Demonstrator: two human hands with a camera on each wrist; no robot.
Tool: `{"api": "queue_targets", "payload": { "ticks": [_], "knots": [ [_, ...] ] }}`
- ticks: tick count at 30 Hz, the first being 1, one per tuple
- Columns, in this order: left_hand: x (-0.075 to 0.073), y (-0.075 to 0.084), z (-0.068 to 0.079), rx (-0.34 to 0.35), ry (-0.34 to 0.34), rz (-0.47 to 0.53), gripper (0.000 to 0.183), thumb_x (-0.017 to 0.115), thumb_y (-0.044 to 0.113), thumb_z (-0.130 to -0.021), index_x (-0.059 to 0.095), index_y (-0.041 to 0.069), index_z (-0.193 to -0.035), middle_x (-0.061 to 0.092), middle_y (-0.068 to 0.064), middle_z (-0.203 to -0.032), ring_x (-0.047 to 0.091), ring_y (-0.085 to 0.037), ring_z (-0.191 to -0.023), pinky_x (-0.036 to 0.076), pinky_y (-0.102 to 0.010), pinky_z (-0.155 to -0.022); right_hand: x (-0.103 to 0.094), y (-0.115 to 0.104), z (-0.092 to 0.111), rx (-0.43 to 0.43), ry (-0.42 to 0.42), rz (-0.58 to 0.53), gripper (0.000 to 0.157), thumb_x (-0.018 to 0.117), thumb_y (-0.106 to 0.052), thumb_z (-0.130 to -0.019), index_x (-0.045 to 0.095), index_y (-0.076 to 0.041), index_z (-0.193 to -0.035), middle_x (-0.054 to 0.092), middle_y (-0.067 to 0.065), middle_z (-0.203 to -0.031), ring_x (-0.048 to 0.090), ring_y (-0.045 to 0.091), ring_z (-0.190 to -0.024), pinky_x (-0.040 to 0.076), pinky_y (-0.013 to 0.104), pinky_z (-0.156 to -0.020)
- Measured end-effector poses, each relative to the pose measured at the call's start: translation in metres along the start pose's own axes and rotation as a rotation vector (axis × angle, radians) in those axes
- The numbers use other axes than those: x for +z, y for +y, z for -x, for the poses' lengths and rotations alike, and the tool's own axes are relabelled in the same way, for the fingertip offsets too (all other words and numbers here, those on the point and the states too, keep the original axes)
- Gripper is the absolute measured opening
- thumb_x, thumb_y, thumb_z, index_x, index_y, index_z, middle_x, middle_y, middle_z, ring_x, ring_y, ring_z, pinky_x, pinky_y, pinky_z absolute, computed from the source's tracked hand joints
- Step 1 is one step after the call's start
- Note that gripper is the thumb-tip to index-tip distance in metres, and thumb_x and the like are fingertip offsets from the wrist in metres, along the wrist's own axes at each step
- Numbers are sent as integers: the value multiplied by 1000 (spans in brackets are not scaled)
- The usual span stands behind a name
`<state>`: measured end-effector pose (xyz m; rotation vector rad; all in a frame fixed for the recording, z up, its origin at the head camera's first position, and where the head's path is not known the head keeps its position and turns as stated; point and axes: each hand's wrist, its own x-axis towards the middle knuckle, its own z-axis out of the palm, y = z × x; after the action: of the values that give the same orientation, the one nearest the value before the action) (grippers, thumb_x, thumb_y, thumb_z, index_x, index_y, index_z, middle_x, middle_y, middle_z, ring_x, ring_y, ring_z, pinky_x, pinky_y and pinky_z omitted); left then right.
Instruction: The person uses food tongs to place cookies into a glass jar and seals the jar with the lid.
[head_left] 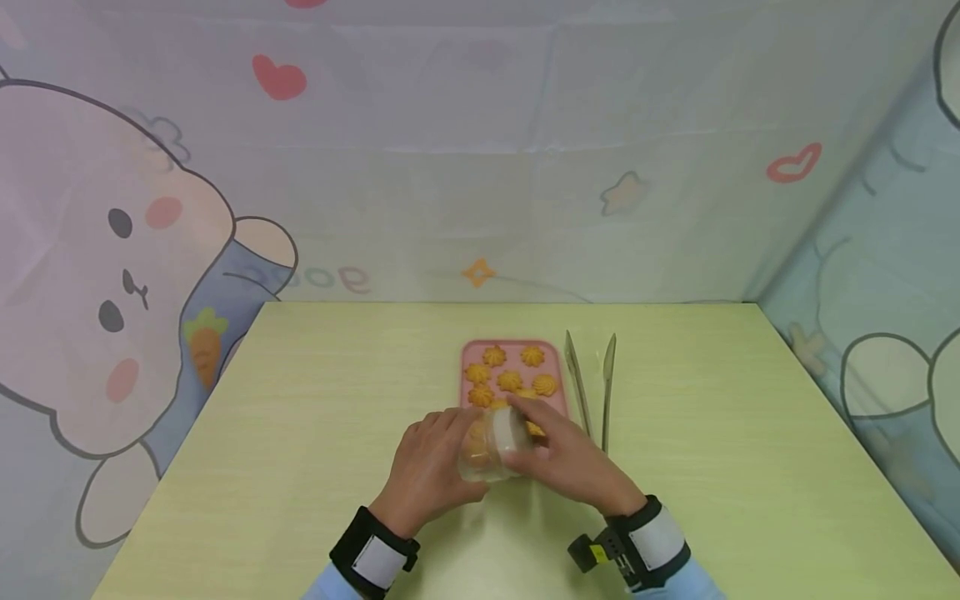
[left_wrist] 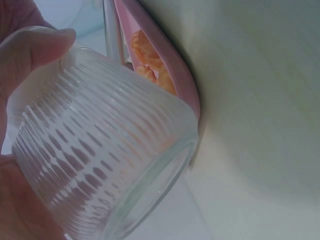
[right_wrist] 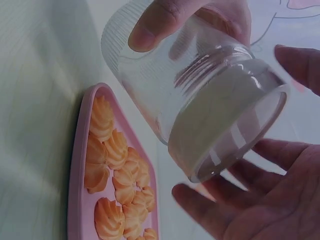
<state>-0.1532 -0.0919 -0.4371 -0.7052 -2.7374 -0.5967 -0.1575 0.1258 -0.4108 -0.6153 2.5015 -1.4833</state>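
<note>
A ribbed clear glass jar [left_wrist: 95, 135] with a white, clear-topped lid [right_wrist: 220, 120] is held tilted above the table. My left hand [head_left: 427, 467] grips the jar's body, its thumb and fingers wrapped round the glass. Around the lid, the fingers of my right hand [head_left: 573, 462] are spread; in the right wrist view the thumb stands apart from it, and whether a fingertip touches is hard to tell. Just beyond the hands lies a pink tray [head_left: 512, 342] bearing several swirled golden cookies [right_wrist: 110, 217], part of it hidden behind the jar and right hand.
Metal tongs [head_left: 576, 375] lie right of the tray with their arms apart, the lower end hidden by the right hand. The pale yellow table [head_left: 337, 375] meets a printed cloth backdrop [head_left: 450, 167] at its far edge. Another cloth hangs at the right.
</note>
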Motion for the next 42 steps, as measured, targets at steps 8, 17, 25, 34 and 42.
{"api": "queue_targets", "payload": {
  "ticks": [8, 17, 25, 34, 42],
  "knots": [
    [-1, -1, 0, 7, 13, -13, 85, 90, 39, -59, 54, 17, -134, 61, -5, -123, 55, -28, -112, 45, -50, -87, 5, -6, -3, 154, 94, 69, 70, 60, -51, -93, 42, -10, -147, 50, 12, -142, 54, 35, -121, 54, 46, -83],
    [0, -2, 0, -2, 9, -7, 86, 90, 38, -59, 54, 17, -134, 60, -5, -123, 55, -28, -114, 45, -49, -88, 3, -7, -3, 136, 95, 89, 65, 64, -47, -92, 51, -7, -141, 55, 11, -137, 59, 31, -113, 55, 39, -78],
    [0, -2, 0, 2, 15, -10, 86, 90, 38, -59, 54, 18, -134, 61, -5, -122, 55, -28, -113, 45, -49, -87, -2, -4, -2, 68, 72, 128, 64, 65, -42, -93, 47, -9, -144, 53, 13, -139, 56, 34, -117, 53, 42, -83],
    [-2, -1, 0, -11, 2, -1, 85, 89, 39, -60, 54, 17, -135, 60, -5, -126, 54, -29, -115, 44, -50, -90, -18, 6, 4, 40, 76, 99, 66, 68, -34, -92, 44, 0, -143, 49, 19, -140, 56, 37, -117, 51, 44, -89],
    [-2, -1, 0, -30, -6, 8, 85, 90, 37, -61, 54, 16, -135, 59, -5, -127, 54, -28, -116, 44, -50, -91, -51, 13, 11, 72, 128, 273, 70, 64, -40, -94, 42, 4, -144, 48, 25, -137, 54, 37, -117, 49, 51, -90]
  ]
}}
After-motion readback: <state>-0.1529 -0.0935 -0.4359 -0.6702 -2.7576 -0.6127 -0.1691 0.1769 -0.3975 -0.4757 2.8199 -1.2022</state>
